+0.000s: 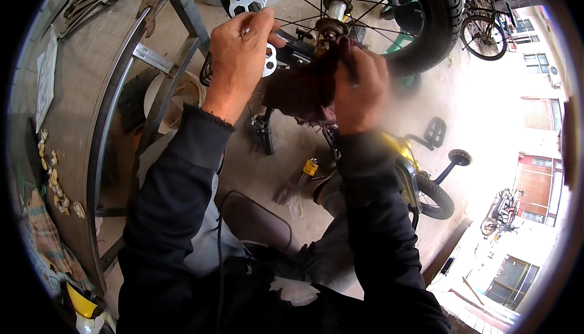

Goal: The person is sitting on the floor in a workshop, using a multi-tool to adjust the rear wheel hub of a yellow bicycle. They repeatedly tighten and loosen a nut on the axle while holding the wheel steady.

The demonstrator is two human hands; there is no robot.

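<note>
A bicycle wheel (426, 48) with a black tyre and thin spokes stands ahead of me, its metal hub (336, 10) near the top middle. My left hand (237, 51) is closed beside the hub, and a flat white plate with several round holes (246, 1) shows on both sides of its fingers; its middle is hidden behind the hand. My right hand (365, 88), smeared by motion, grips a dark maroon rag (301, 94) just below the hub. The rag covers part of the dark frame at the axle.
On the left stands a metal-framed workbench (79, 127) with wrenches (94, 6) and small pale pieces (58, 188). Below it sits a white bucket (161, 100). A yellow-handled tool (310, 167) lies on the floor. A small yellow bicycle (401, 145) is to the right.
</note>
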